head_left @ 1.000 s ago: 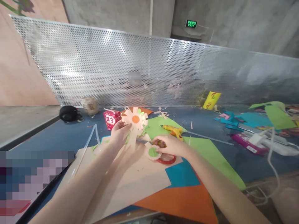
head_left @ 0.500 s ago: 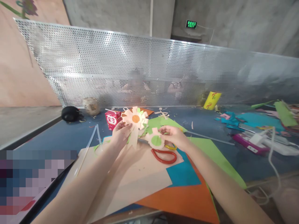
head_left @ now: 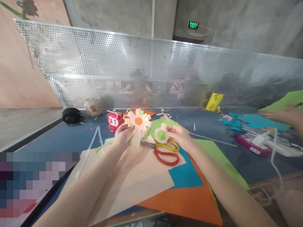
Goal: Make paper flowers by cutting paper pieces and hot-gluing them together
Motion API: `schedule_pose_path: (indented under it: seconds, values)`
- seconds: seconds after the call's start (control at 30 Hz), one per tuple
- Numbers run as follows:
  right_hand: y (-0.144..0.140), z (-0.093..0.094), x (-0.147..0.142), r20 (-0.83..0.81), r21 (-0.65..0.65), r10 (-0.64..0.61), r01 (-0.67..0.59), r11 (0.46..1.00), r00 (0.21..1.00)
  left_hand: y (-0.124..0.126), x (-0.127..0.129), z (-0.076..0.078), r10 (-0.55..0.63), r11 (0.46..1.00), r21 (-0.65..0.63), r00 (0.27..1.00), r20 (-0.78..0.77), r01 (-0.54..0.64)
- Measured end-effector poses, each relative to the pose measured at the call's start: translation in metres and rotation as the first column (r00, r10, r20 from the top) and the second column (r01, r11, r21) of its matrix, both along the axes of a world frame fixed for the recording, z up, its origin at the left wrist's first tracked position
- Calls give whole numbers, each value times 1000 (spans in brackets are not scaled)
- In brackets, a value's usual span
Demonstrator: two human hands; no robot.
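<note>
My left hand (head_left: 124, 135) is closed on a paper flower (head_left: 138, 121) with pale peach petals, an orange centre and a forked tail hanging down. Between the fingers of my right hand (head_left: 177, 134) is a smaller paper rosette (head_left: 161, 135), pale with a toothed edge, a green centre and a tab on top. The two pieces are held apart. Just below them, scissors (head_left: 167, 157) with red and yellow handles lie on a pale peach sheet (head_left: 132, 179), their blades partly hidden behind the flower's tail.
Blue (head_left: 187, 175), orange (head_left: 187, 201) and green sheets (head_left: 220, 157) lie under the peach one. A red drink box (head_left: 114, 121) stands behind my left hand. Glue sticks (head_left: 94, 138), a purple power strip (head_left: 252, 145) and paper scraps are about. At right, another person's hand (head_left: 276, 116) holds green paper.
My right hand has moved the rosette slightly right and up, uncovering more of the scissors. The flower has shifted a little right. Another person's hand with green paper has entered at the right.
</note>
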State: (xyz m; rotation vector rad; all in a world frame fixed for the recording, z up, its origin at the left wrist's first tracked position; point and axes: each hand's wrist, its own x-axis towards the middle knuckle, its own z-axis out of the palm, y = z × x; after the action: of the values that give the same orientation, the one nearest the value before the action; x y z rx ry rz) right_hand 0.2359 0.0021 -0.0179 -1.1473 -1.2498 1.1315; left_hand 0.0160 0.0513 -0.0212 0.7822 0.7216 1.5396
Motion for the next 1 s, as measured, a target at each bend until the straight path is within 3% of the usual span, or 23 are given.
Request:
schedule_pose_path:
  seconds: [0.47,1.0]
  values:
    - [2,-1,3,145,85,-76,64,994,987,-4,0,5,16,998,-59,1000,16,-15]
    - [-2,2,5,235,84,-84,66,994,968,-8,2,4,24,996,-83,1000,11,-23]
